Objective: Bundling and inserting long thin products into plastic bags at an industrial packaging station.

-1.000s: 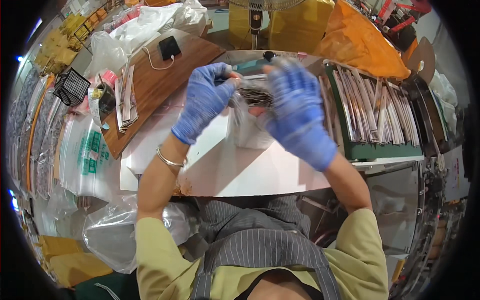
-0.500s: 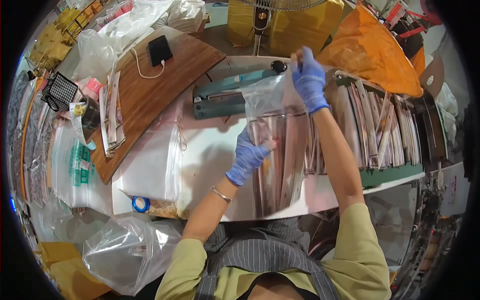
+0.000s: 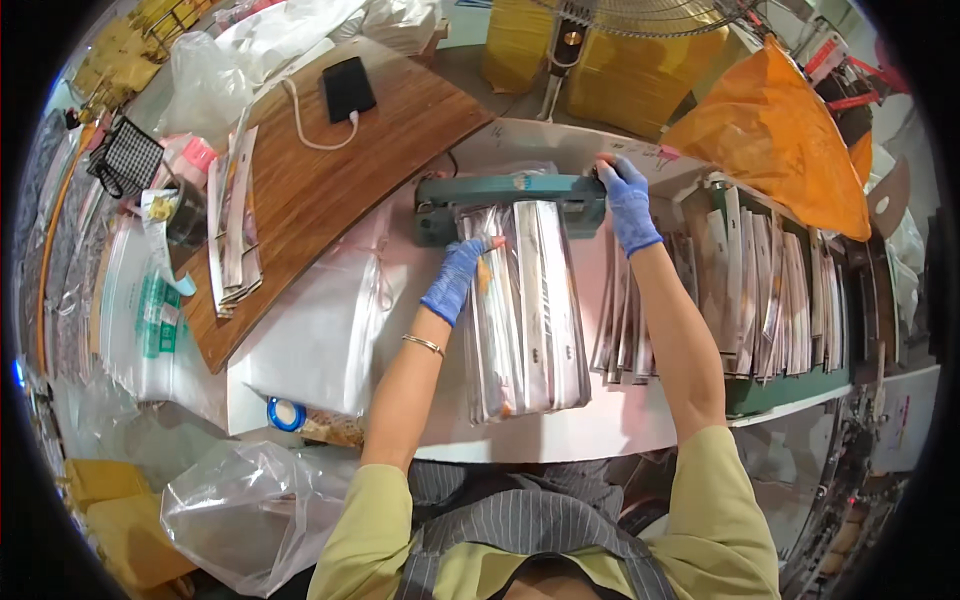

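Note:
A clear plastic bag (image 3: 532,310) filled with long flat packets lies on the white table, its top end in a teal hand-press heat sealer (image 3: 490,188). At its upper left, my left hand (image 3: 458,278), in a blue knitted glove, is closed on the bag, a bare fingertip lying across the packets. My right hand (image 3: 630,205), gloved alike, is closed on the right end of the sealer's arm. That arm is down across the bag's mouth, which it partly hides.
More packets stand upright in a green tray (image 3: 790,390) at the right, with loose ones beside it. Flat clear bags (image 3: 300,335) lie left. A wooden board (image 3: 340,175) carries a phone (image 3: 348,88) on a cable. Blue tape (image 3: 286,413) sits at the front edge.
The filled bag's mouth has come down from the air into the sealer. My right hand has let go of the bag's top and taken hold of the sealer's arm, now lowered.

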Tool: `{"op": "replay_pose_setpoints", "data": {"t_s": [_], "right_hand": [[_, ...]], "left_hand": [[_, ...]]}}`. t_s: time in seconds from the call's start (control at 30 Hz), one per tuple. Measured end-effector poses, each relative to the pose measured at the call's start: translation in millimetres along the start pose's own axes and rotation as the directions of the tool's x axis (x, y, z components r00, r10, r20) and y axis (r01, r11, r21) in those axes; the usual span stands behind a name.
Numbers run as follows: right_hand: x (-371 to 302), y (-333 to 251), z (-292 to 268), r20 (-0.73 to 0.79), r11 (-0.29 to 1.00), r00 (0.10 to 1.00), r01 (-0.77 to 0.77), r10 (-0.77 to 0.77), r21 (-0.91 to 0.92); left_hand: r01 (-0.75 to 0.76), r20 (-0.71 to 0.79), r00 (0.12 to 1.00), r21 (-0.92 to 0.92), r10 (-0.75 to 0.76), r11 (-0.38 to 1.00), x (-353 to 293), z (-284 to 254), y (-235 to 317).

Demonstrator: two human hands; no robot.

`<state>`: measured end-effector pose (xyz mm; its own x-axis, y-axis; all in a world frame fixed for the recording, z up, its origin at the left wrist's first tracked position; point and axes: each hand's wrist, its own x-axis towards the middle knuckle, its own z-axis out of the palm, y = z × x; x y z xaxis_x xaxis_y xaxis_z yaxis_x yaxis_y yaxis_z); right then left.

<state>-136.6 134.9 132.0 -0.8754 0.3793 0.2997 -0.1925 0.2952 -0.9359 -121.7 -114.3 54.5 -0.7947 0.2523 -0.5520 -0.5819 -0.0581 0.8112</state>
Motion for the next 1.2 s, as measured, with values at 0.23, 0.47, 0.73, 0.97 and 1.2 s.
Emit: {"op": "replay_pose_setpoints", "data": {"t_s": [0.23,0.47,0.73,0.97,1.2], "right_hand": [[-15.1,29.2,8.9,-0.079,0.918,0.98,-0.14,0.181,0.37],[-10.9,41.0,13.7,-0.121,0.923,0.986,-0.061,0.116,0.38],[-198.2,-25.3,110.3,0.037,0.766,0.973,0.204,-0.23,-0.609],[-298.6,-88.3,154.4,0.305,0.988,0.94,0.132,-0.151,0.082],[-271.1,-104.4,108.5,0.258,0.871,0.893,0.429,-0.369,-0.241]], "left_hand": [[-0.242,-0.136,0.946,0.304,0.293,0.921,-115.0,-42.0,-82.8],[-0.305,-0.019,0.933,0.489,0.359,0.817,-271.8,-133.1,-52.4],[-0.163,0.05,0.773,0.979,0.633,0.122,-204.1,-242.4,-12.6],[-0.541,0.208,0.526,0.83,0.824,0.135,-203.1,-110.2,-38.4],[-0.355,-0.29,0.44,0.814,0.85,0.461,-246.9,-114.5,-14.3]]}}
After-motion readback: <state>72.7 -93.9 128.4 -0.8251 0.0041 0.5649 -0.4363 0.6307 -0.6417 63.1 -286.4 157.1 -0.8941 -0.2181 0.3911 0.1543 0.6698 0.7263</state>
